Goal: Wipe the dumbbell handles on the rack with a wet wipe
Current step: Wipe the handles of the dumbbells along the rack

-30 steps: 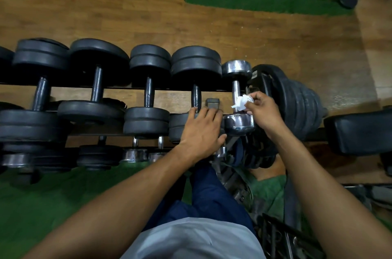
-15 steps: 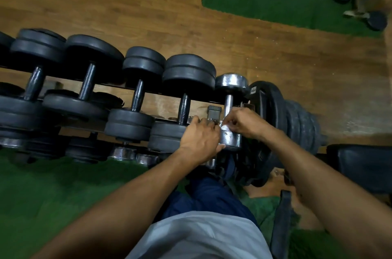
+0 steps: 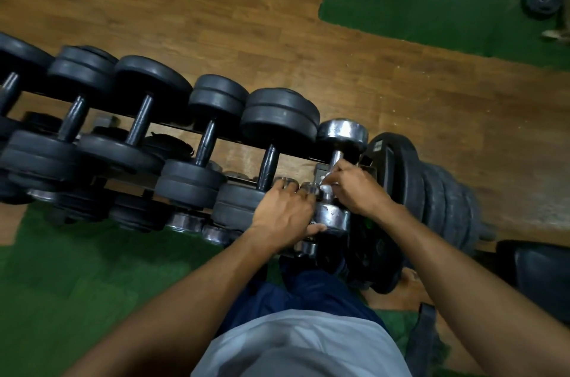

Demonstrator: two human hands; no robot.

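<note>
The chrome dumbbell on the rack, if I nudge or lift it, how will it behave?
The chrome dumbbell looks like solid metal, so probably heavy for its size. Its polished round heads may feel slippery and could roll once off the rack. The wet wipe the right hand holds on its handle may leave it slick.

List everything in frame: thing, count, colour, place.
black dumbbells: five in full view on the top row, more cut off at left, black, on the rack
chrome dumbbell: one, silver, right end of the top row, under both hands
small chrome dumbbells: several, silver, lower row, partly hidden
weight plates: a stack, black, right of the rack
loose plates: two, black, top right on the mat
wet wipe: one, white, at the chrome handle
floor: wood, with green mats
left hand: rests on the near chrome head
right hand: holds the wipe on the handle
</note>
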